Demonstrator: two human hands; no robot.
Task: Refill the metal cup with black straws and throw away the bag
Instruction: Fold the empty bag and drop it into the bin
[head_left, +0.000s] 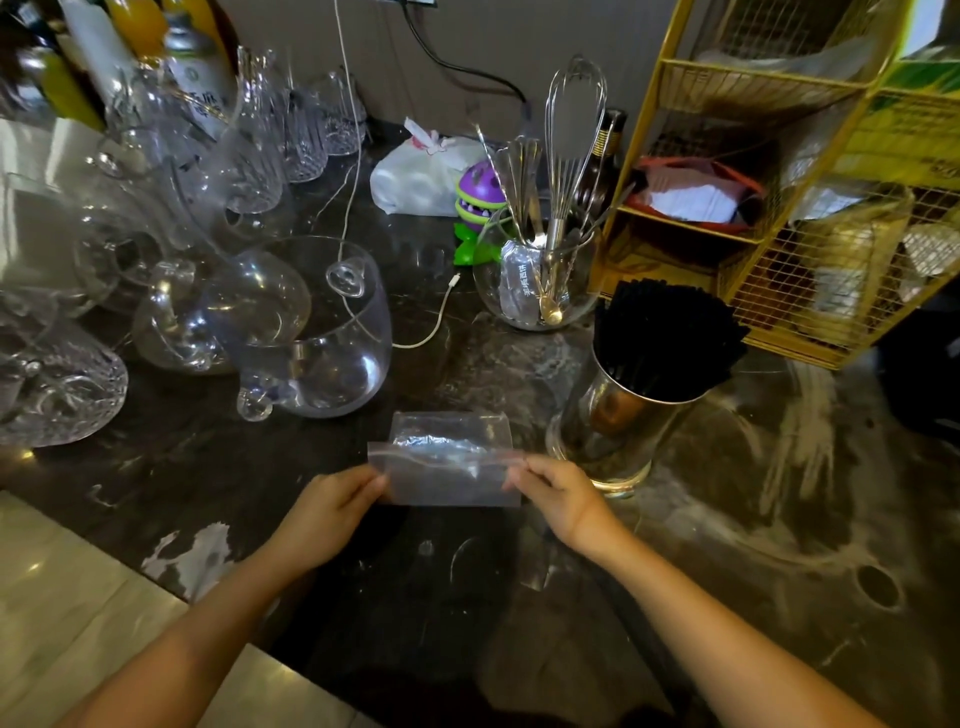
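A shiny metal cup (610, 421) stands on the dark marble counter, right of centre, packed with black straws (662, 335) that fan out above its rim. Just left of the cup, a clear, empty plastic bag (447, 460) is folded flat and held above the counter. My left hand (332, 506) pinches the bag's left edge. My right hand (558, 491) pinches its right edge, close to the foot of the cup.
Several clear glass vessels (311, 332) crowd the left side. A glass bowl of utensils with a whisk (540, 280) stands behind the cup, beside a purple-green toy (478, 208) and a white charging cable (431, 322). A yellow wire rack (779, 197) fills the right back.
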